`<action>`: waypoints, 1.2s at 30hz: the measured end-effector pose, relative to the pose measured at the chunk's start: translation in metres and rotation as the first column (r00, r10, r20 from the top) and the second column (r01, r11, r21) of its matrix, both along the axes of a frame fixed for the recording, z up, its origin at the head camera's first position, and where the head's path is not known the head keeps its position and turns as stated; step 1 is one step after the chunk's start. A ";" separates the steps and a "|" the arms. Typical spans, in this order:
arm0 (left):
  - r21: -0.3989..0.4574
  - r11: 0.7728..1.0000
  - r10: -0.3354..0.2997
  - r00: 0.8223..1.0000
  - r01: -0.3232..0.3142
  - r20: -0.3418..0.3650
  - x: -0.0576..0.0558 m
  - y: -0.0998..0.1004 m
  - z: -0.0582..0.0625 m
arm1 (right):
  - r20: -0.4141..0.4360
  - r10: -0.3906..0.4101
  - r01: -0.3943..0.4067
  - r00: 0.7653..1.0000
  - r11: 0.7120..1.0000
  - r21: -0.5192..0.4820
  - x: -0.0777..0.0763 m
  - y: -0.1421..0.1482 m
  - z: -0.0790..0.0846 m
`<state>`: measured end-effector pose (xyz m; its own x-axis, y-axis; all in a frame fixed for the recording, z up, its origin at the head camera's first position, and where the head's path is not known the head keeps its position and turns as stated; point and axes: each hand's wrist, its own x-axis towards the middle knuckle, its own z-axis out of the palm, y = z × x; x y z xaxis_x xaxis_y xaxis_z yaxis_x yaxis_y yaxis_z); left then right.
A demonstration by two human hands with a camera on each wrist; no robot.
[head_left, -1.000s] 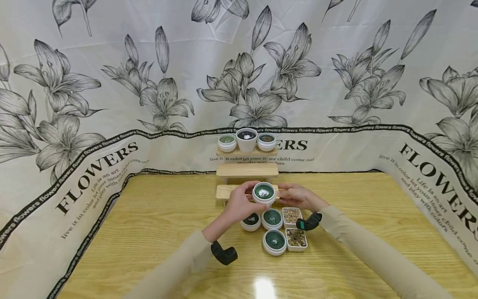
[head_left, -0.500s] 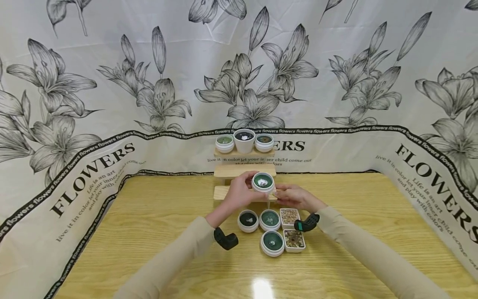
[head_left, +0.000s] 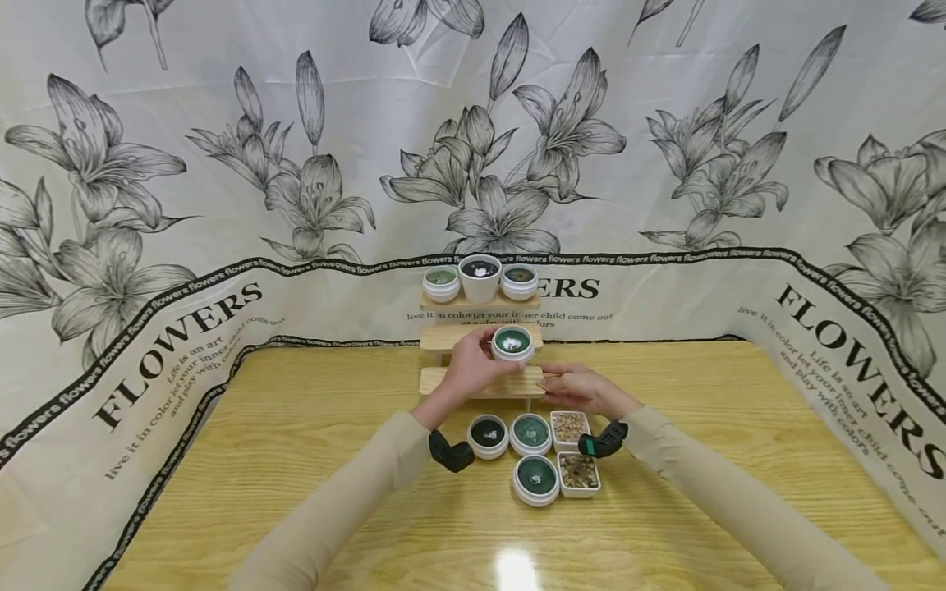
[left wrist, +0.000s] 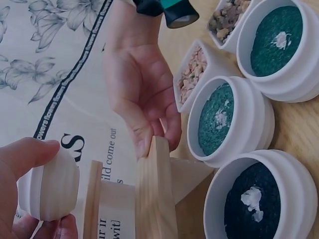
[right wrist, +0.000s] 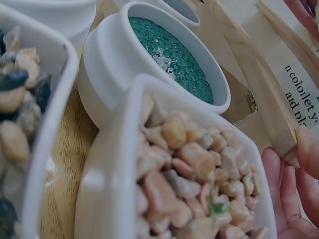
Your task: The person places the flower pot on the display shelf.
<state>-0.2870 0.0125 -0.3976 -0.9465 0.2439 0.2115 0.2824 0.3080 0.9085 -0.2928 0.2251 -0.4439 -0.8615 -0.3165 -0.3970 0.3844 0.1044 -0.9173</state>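
The left hand [head_left: 473,365] has its grip round a small white pot [head_left: 512,345], with the thumb on one side and fingers on the other. The pot is up in the air, just above the right part of the middle step [left wrist: 93,204] of the wooden stand [head_left: 443,336]. The left wrist view shows a little gap between pot and step. The right hand [head_left: 584,391] has a narrow grip and pinches the right end of the stand's low step [head_left: 521,386].

The pot is round and smooth, filled with dark green stuff that has a white patch on it.

Compared with one second ago, the pot is higher and farther back: it is by the stand's middle step now, not in front of the low one. The right hand is at the same end as before.

On the stand's top sit a tall pot [head_left: 479,283], a green-filled pot [head_left: 441,285] and a brown-filled pot [head_left: 520,282]. On the bench [head_left: 236,435], in front of the stand, are a dark pot [head_left: 487,437], two green pots [head_left: 530,434], a pale stone dish [head_left: 570,431] and a darker stone dish [head_left: 579,474].
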 end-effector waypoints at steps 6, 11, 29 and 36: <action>0.039 0.999 0.017 1.000 -0.017 0.017 -0.007 0.005 -0.002 | -0.008 -0.010 0.010 1.000 1.000 0.010 -0.002 0.000 -0.004; 0.084 0.996 0.031 0.999 -0.034 0.036 -0.013 0.009 -0.007 | -0.006 -0.011 0.011 1.000 1.000 0.013 -0.001 -0.001 -0.004; 0.042 0.993 0.111 0.994 -0.112 0.016 -0.026 0.021 -0.006 | -0.049 0.012 -0.013 0.999 1.000 -0.023 0.002 0.002 -0.006; 0.017 0.994 0.107 0.994 -0.107 -0.003 -0.031 0.024 -0.007 | -0.055 0.017 -0.018 0.998 0.999 -0.033 0.002 0.003 -0.006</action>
<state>-0.3183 0.0366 -0.4044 -0.9660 0.1379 0.2185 0.2523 0.3213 0.9127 -0.2903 0.2280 -0.4496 -0.8759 -0.3440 -0.3383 0.3318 0.0795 -0.9400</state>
